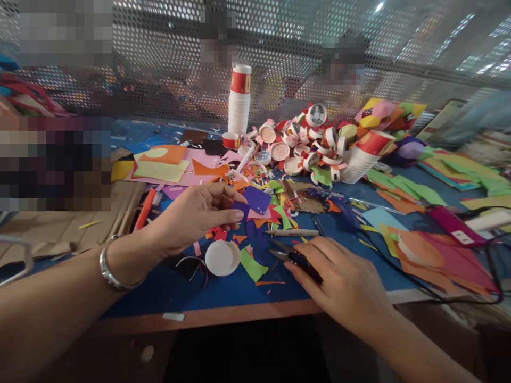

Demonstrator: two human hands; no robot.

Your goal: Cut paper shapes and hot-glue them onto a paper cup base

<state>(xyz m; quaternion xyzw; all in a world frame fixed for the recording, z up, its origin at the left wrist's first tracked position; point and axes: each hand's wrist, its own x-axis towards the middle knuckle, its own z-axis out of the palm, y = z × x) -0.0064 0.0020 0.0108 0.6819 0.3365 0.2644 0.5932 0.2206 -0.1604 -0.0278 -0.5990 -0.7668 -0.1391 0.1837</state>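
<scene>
My left hand (195, 213), with a silver bangle (107, 268) on its wrist, pinches a small piece of purple paper (241, 211) between thumb and fingers. A purple square (258, 200) shows just beyond the fingertips; I cannot tell whether it is part of the held piece. Fingers of my right hand (339, 276) are closed around dark-handled scissors (281, 250), their blades apart and pointing left. Between the hands lie white paper discs (222, 259), a green scrap (253, 265) and a pale pen-like stick (293, 233).
A heap of cut paper-cup pieces (280, 151) lies at the back, between an upright cup stack (238, 109) and a leaning one (361, 159). Coloured paper (439, 252) and a black cable (399, 268) are at right, cardboard (80, 223) at left. Perforated metal (159, 69) stands behind.
</scene>
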